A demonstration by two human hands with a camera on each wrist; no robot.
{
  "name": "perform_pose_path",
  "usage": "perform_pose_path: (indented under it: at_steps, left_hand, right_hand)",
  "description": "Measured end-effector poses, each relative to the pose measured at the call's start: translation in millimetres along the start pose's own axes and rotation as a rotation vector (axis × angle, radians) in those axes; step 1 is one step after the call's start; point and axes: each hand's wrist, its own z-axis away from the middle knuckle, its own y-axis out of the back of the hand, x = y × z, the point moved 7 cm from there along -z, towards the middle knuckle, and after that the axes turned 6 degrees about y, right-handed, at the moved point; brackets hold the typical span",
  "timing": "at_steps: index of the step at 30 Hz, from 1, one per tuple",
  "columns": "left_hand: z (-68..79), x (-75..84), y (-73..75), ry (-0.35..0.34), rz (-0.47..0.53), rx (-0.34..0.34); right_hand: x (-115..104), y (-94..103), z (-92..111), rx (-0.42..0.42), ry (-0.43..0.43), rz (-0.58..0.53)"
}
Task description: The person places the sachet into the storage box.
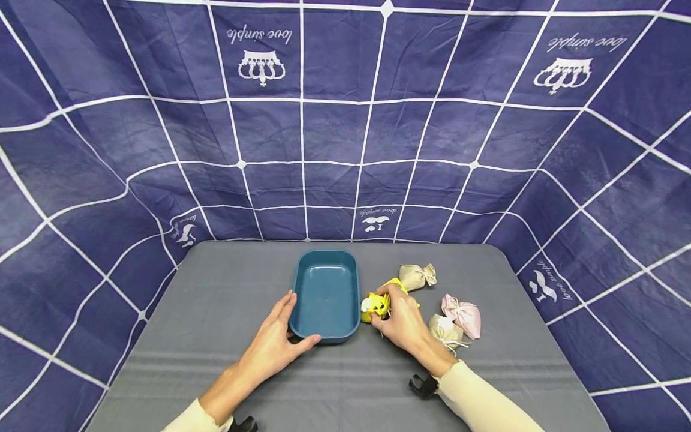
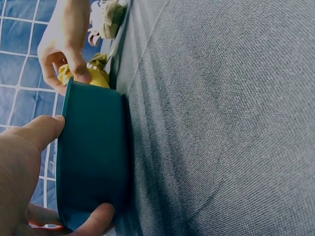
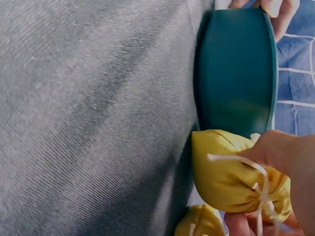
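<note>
Resting against the near left corner of a teal-blue, rounded rectangular tray (image 1: 326, 297), my left hand (image 1: 272, 345) shows in the head view with its fingers extended and spread, thumb along the near edge. My right hand (image 1: 402, 318) pinches a bright yellow cloth pouch (image 1: 376, 305) just beside the tray's right wall, on the grey cloth-covered counter (image 1: 216, 312). Partly behind that hand is a second yellow cloth pouch (image 1: 398, 284), near a beige cloth pouch (image 1: 412, 277). Further right, a pink cloth pouch (image 1: 465, 318) touches another beige cloth pouch (image 1: 444, 330). From my left wrist, I see one of my fingertips on the tray's rim and another against its wall, while my right hand grasps the yellow pouch beyond the tray's far end. From my right wrist, a white drawstring hangs from the gathered neck of the gripped pouch, and the other yellow one sits close by, cut off at the bottom edge.
</note>
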Motion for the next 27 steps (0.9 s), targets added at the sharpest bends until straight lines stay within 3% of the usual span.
perform_pose_path:
  at_steps: [11,27]
  left_hand:
    - [1.2,0.6,0.8,0.009,0.019,-0.017]
    - [0.6,1.2,1.2,0.013,0.007,-0.012]
  right_hand:
    - [7,13.7,-4,0.023,-0.072,-0.077]
    - [-4,41.0,-27,0.126,0.064,-0.142]
